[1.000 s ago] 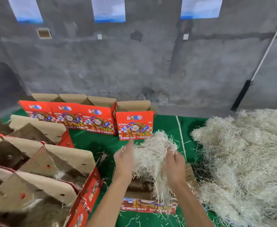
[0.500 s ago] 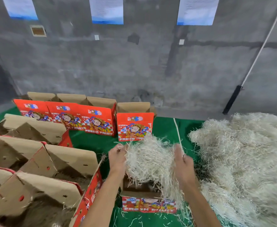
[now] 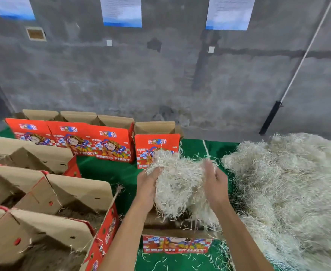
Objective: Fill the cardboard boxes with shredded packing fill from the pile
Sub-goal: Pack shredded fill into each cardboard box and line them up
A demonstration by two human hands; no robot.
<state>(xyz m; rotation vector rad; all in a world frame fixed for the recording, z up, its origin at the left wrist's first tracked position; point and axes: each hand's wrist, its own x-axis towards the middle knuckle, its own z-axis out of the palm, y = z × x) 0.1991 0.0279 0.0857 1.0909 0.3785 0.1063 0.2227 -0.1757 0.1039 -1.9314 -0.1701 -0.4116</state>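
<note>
A clump of pale shredded packing fill (image 3: 178, 184) hangs between my two hands above an open red "FRESH FRUIT" cardboard box (image 3: 177, 243) in front of me. My left hand (image 3: 148, 184) presses the clump's left side. My right hand (image 3: 214, 182) cups its right side, fingers partly spread. Strands dangle into the box, whose inside is mostly hidden by the clump and my arms. The big pile of fill (image 3: 289, 192) lies at the right on the green cloth.
Open boxes with brown flaps (image 3: 49, 208) crowd the left; some hold fill. A row of red boxes (image 3: 72, 137) and a single red box (image 3: 157, 145) stand at the back, by a grey concrete wall. A white pole with a black handle (image 3: 271, 118) leans at the right.
Both hands and the clump have stayed over the box, kneading the fill; the right hand has opened and shifted slightly. The camera has tilted down a little.
</note>
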